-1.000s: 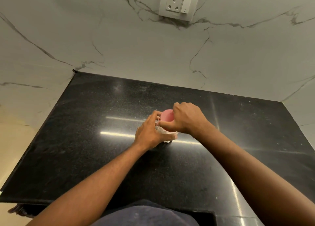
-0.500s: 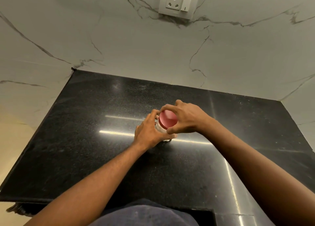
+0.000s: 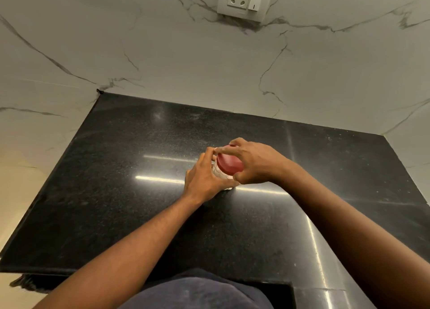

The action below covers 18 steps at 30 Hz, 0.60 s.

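Note:
A small clear jar [image 3: 220,173] with a red lid [image 3: 229,164] stands on the black stone counter [image 3: 116,180], near its middle. My left hand [image 3: 204,176] grips the jar's body from the left, covering most of it. My right hand [image 3: 253,162] holds the red lid from the right, its fingers curled over the far rim and its thumb on the near rim. The jar's contents are hidden behind my fingers.
A white marble wall rises behind the counter and carries a socket with a switch [image 3: 243,0] at the top. The counter's left edge drops to a beige floor [image 3: 21,192]. A notch cuts into the counter's front edge at the bottom right.
My right hand has turned on the lid: its fingers have opened out around the rim, so more of the red top shows. The jar and my left hand stay in place.

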Available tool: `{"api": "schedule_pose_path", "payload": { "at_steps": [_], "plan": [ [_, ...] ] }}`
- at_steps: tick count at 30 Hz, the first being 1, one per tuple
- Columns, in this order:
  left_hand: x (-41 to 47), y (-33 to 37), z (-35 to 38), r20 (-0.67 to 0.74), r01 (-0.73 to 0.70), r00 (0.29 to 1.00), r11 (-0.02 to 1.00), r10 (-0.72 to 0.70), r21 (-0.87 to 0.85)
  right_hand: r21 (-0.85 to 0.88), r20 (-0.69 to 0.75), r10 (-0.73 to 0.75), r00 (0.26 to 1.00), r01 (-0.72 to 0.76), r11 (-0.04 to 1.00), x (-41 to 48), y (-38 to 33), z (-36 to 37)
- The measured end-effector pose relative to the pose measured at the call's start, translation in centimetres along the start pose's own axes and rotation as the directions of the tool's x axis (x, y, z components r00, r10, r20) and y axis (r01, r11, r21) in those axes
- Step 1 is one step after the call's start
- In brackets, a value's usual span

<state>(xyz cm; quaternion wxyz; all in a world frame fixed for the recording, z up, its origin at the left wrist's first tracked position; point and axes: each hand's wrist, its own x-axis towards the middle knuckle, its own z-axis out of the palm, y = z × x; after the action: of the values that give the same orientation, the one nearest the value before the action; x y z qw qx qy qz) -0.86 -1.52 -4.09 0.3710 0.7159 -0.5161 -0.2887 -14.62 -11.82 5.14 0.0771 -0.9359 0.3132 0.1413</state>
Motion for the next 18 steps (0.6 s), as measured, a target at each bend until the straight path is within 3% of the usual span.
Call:
{"api": "schedule_pose_path", "payload": {
  "at_steps": [5,9,12,15,18],
  "plan": [
    [-0.1,0.3,0.1,-0.017,0.026,1.0,1.0,-0.026,0.009,-0.042,-0.307,0.212,0.928,-0.236,0.971,0.8,-1.1,1.1],
    [-0.2,0.3,0.1,-0.016,0.023,1.0,1.0,-0.023,0.014,-0.051,-0.358,0.386,0.85,-0.431,0.901,1.0,-2.4,2.1],
    [-0.1,0.4,-0.2,0.008,0.028,1.0,0.999,-0.028,0.02,-0.11,-0.349,0.287,0.892,-0.343,0.933,0.6,-1.8,1.9],
    [-0.1,0.3,-0.2,0.003,0.007,1.0,0.999,-0.007,0.036,-0.092,-0.19,0.132,0.973,-0.152,0.984,0.0,-1.3,1.6],
    [-0.3,0.2,0.0,-0.02,0.01,1.0,1.0,-0.01,0.021,0.093,-0.198,0.197,0.96,-0.182,0.979,0.0,-1.0,2.1]
  ]
}}
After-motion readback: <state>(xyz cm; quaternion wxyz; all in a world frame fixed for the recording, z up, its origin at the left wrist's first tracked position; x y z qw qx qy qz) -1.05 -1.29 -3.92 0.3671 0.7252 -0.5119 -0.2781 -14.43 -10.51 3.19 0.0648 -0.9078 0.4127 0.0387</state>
